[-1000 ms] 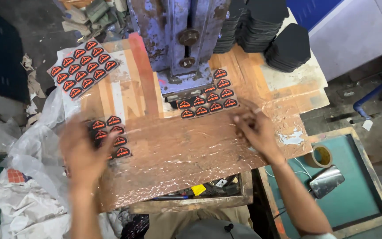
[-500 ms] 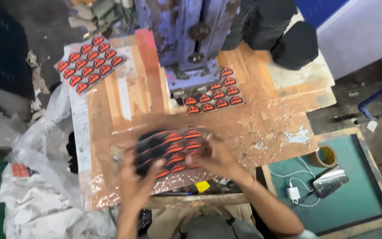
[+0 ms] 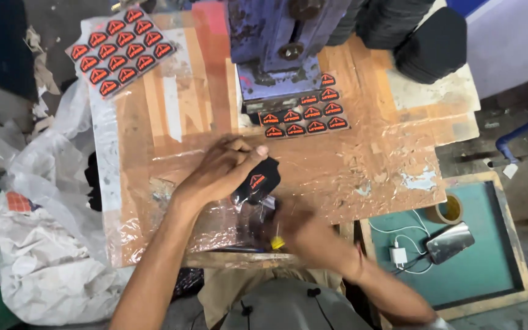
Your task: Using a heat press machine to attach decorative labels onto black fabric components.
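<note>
Head view: we now hold a stack of black badge patches (image 3: 256,180) in our left hand (image 3: 221,171), fingers curled around it; the sheet we lifted half a second ago is gathered. Right of that grip, our blurred right hand (image 3: 304,229) moves low; we cannot tell its closure.

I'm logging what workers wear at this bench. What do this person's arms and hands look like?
Both arms are bare along all that shows, with no sleeves, gloves, watch or rings visible. The left hand is sharp enough to show uncovered fingers. The right hand is motion-blurred, so small details there cannot be told. Something pale shows at the frame's bottom edge by the right arm; unclear what it is.
</note>
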